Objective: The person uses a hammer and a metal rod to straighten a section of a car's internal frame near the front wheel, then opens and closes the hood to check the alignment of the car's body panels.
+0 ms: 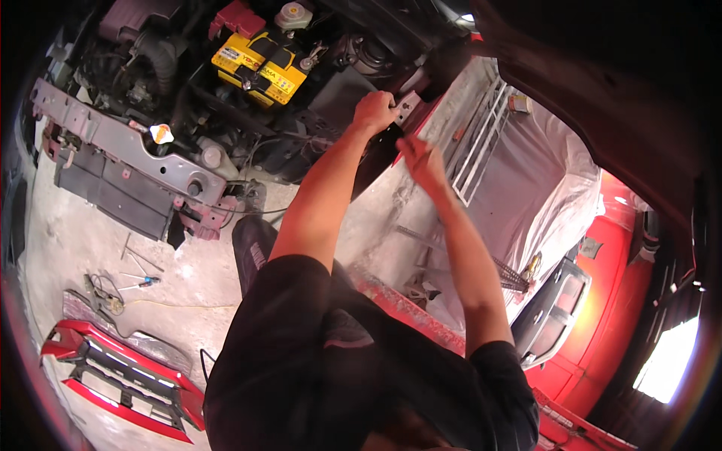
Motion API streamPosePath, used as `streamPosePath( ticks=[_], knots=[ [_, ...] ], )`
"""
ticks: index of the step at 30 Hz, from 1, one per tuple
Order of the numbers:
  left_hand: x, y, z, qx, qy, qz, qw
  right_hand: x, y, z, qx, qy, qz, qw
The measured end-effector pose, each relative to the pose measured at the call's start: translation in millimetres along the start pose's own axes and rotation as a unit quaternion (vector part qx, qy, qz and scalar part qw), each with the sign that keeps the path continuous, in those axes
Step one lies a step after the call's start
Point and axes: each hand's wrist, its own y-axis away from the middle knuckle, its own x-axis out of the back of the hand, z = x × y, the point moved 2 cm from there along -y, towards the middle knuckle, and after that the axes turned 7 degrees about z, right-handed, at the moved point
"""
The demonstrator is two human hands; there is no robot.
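Note:
My left hand (374, 113) is closed at the front corner of the engine bay, against a light metal bracket (407, 107) with holes. What lies inside its fingers is hidden. A little nearer and to the right, my right hand (423, 161) is also closed, its fingers slightly blurred, and I cannot make out what it holds. Between the two hands is a dark panel (385, 143) beside the red fender edge (432, 120). A yellow battery (259, 69) sits in the engine bay, left of my left hand and farther away.
The exposed radiator support (124, 139) runs along the left. A red bumper cover (128, 376) and several tools (139, 279) lie on the concrete floor. To the right stand a sheet-covered object (538, 177) and a red vehicle (594, 301). The raised hood (602, 68) hangs overhead.

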Motion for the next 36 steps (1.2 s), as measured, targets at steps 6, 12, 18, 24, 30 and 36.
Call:
streamPosePath(
  ticks=[6, 12, 18, 24, 30, 36],
  knots=[
    [22.9, 56.2, 8.6, -0.013, 0.023, 0.064, 0.998, -73.1, 159.4, -31.7, -0.072, -0.051, -0.162, 0.983],
    [105.6, 196.6, -18.9, -0.036, 0.071, 0.080, 0.994, -130.0, 310.0, -40.2, -0.039, -0.145, -0.210, 0.966],
    [263.0, 285.7, -45.7, 0.085, 0.037, 0.131, 0.987, -174.0, 405.3, -17.1, -0.319, -0.281, -0.192, 0.884],
    [374.6, 384.9, -69.6, 0.117, 0.044, 0.220, 0.967, -206.4, 435.7, -80.4, -0.363, -0.339, -0.232, 0.836],
    [372.1, 496.9, -146.4, 0.211, -0.085, 0.090, 0.970, -160.9, 336.2, -179.1, -0.275, -0.452, -0.171, 0.831],
    [428.5, 493.8, -161.4, 0.164, -0.117, -0.010, 0.980, 69.7, 131.9, -313.2, 0.027, -0.323, 0.184, 0.928]
  ],
)
